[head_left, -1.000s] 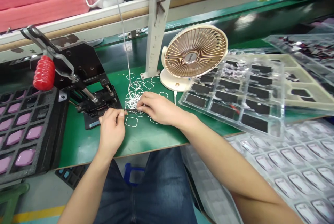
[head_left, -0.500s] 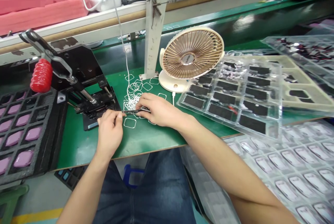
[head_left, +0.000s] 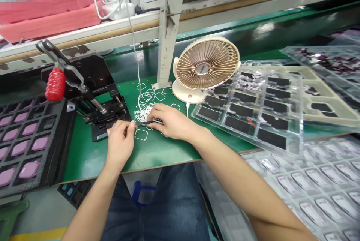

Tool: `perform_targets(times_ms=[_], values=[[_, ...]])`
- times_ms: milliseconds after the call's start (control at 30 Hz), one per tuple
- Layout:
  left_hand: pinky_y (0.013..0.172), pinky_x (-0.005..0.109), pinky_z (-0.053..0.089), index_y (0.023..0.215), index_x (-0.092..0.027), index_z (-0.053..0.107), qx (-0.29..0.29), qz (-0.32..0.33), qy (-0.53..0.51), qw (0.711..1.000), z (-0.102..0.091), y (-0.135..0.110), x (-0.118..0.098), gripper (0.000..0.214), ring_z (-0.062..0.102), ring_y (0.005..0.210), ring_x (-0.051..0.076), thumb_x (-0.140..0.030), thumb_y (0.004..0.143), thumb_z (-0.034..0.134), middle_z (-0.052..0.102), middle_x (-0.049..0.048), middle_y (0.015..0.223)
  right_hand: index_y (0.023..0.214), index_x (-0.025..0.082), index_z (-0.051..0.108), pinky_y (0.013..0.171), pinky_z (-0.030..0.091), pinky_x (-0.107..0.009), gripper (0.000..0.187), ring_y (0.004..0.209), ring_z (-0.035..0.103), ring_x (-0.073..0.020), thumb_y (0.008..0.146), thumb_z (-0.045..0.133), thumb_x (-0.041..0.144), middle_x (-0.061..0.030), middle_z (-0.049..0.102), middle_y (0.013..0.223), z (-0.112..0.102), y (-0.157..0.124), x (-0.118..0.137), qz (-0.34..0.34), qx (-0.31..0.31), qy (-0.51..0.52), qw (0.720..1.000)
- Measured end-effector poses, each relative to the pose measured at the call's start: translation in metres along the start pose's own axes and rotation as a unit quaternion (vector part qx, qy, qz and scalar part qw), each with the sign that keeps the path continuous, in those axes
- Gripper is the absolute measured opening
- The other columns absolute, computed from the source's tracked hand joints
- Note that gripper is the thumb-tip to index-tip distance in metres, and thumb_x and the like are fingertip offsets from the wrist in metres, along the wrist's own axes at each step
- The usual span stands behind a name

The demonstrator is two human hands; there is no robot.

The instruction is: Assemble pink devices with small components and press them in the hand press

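My right hand (head_left: 171, 121) is closed around slim black tweezers (head_left: 145, 123), which point left toward my other hand. My left hand (head_left: 121, 138) is pinched shut at the tweezers' tip; the small dark piece between its thumb and finger is mostly hidden. Just behind the tweezers lies a tangled pile of thin white rounded-square rings (head_left: 143, 113), partly covered by my right fingers. One loose ring (head_left: 141, 139) rests flat on the green table in front of them. To the left of my left hand stands a black press (head_left: 105, 115) with a red handle (head_left: 55, 84).
A cream fan (head_left: 206, 65) stands behind my right hand. Clear trays of black rectangular parts (head_left: 271, 138) lie to the right. At the left is a black foam tray (head_left: 46, 162) with pink pieces. A white post (head_left: 165, 46) rises behind the rings. Below right sit trays of clear-and-pink frames (head_left: 306, 183).
The view has shifted slightly, so the scene sits a little lower. Both hands stay together around the tweezers' tip, with only slight finger movement.
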State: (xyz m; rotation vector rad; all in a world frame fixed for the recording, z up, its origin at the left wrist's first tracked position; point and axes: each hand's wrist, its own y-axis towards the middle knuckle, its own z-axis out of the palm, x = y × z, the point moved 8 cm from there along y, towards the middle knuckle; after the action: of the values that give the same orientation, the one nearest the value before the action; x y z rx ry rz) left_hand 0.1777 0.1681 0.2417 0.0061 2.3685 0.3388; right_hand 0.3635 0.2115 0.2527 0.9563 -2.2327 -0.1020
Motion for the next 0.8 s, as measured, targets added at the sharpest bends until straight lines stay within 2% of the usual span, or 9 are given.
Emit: perform_targets(times_ms=[100, 267, 400, 600, 700, 800], values=[[0.079, 0.037, 0.041, 0.088, -0.025, 0.078, 0.001, -0.007, -0.039, 0.999, -0.001, 0.0, 0.003, 0.029, 0.063, 0.081, 0.022, -0.041, 0.104, 0.06, 0.071, 0.0019, 0.09, 0.109, 0.021, 0.07, 0.091, 0.053, -0.037, 0.017, 0.105, 0.064, -0.0241, 0.097, 0.08, 0.017, -0.0055, 0.067, 0.109, -0.002, 0.0, 0.001, -0.003, -0.01, 0.004, 1.0], [0.085, 0.035, 0.047, 0.085, -0.024, 0.078, -0.031, -0.014, -0.13, 0.991, -0.018, -0.006, 0.01, 0.031, 0.068, 0.094, 0.024, -0.043, 0.103, 0.061, 0.073, 0.0034, 0.093, 0.121, 0.023, 0.068, 0.095, 0.054, -0.039, 0.03, 0.107, 0.065, -0.0247, 0.096, 0.083, 0.022, -0.0058, 0.068, 0.113, -0.005, 0.0, 0.003, -0.02, -0.013, 0.035, 0.999], [0.083, 0.032, 0.047, 0.084, -0.023, 0.078, -0.082, -0.026, -0.145, 0.986, -0.043, -0.019, 0.02, 0.031, 0.067, 0.091, 0.022, -0.043, 0.102, 0.062, 0.073, 0.0029, 0.091, 0.121, 0.023, 0.071, 0.1, 0.054, -0.042, 0.024, 0.112, 0.064, -0.0253, 0.099, 0.081, 0.024, -0.006, 0.068, 0.115, -0.004, -0.001, 0.002, -0.049, 0.011, 0.04, 0.998], [0.083, 0.031, 0.046, 0.081, -0.022, 0.075, -0.13, -0.046, -0.17, 0.976, -0.068, -0.037, 0.036, 0.031, 0.065, 0.088, 0.02, -0.039, 0.104, 0.061, 0.071, 0.0016, 0.088, 0.114, 0.024, 0.075, 0.1, 0.055, -0.046, 0.014, 0.111, 0.066, -0.0278, 0.1, 0.074, 0.025, -0.0071, 0.07, 0.114, 0.006, 0.002, -0.018, -0.03, 0.04, -0.003, 0.999], [0.082, 0.031, 0.046, 0.082, -0.022, 0.076, -0.149, -0.036, -0.18, 0.972, -0.077, -0.046, 0.039, 0.031, 0.065, 0.086, 0.02, -0.038, 0.104, 0.061, 0.069, 0.0018, 0.086, 0.108, 0.024, 0.076, 0.092, 0.057, -0.044, 0.01, 0.101, 0.069, -0.0272, 0.101, 0.07, 0.03, -0.0073, 0.072, 0.109, 0.004, 0.004, -0.029, -0.002, 0.017, -0.013, 1.0], [0.08, 0.031, 0.045, 0.084, -0.022, 0.077, -0.161, -0.031, -0.201, 0.966, -0.083, -0.052, 0.042, 0.03, 0.063, 0.085, 0.02, -0.037, 0.105, 0.061, 0.067, 0.0016, 0.085, 0.105, 0.022, 0.075, 0.085, 0.057, -0.045, 0.018, 0.093, 0.069, -0.0284, 0.106, 0.063, 0.036, -0.0091, 0.073, 0.103, -0.01, 0.005, -0.022, 0.026, -0.058, -0.051, 0.997]])
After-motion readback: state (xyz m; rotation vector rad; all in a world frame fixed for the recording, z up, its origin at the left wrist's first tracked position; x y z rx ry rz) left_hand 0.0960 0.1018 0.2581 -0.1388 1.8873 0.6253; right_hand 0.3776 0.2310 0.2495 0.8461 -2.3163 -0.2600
